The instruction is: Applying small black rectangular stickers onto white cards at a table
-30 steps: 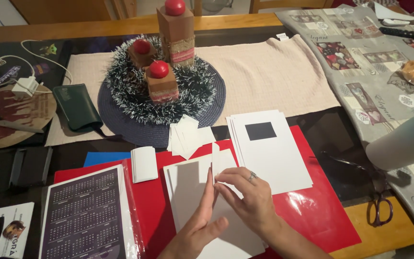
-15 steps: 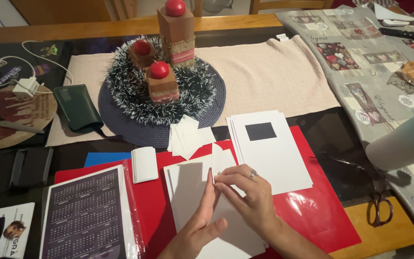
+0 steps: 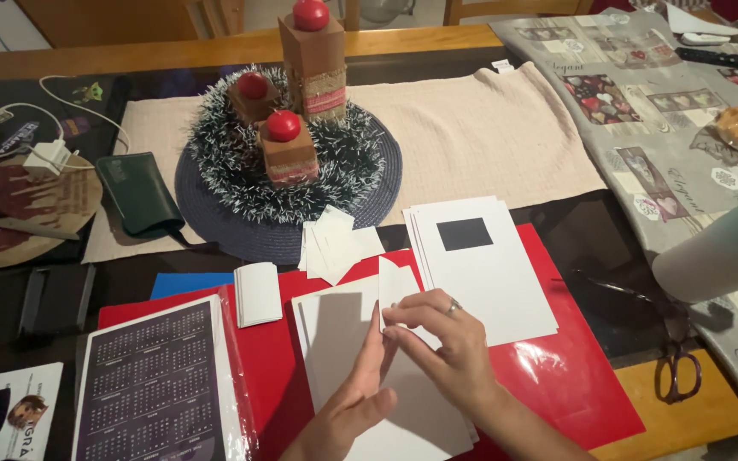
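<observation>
Both hands meet over a white sheet [image 3: 360, 358] lying on the red folder [image 3: 574, 384] at the near edge of the table [image 3: 694, 410]. A small white card [image 3: 395, 286] stands upright between them. To do this well, I'd keep the card's lower edge square to the sheet and press evenly along it. The right hand [image 3: 446, 341] has its fingers nearly closed, pinching the card's lower part. The left hand [image 3: 356, 401] is flat and open, fingers straight, its edge resting against the card and sheet. A stack of white sheets [image 3: 489, 265] lies just beside.
</observation>
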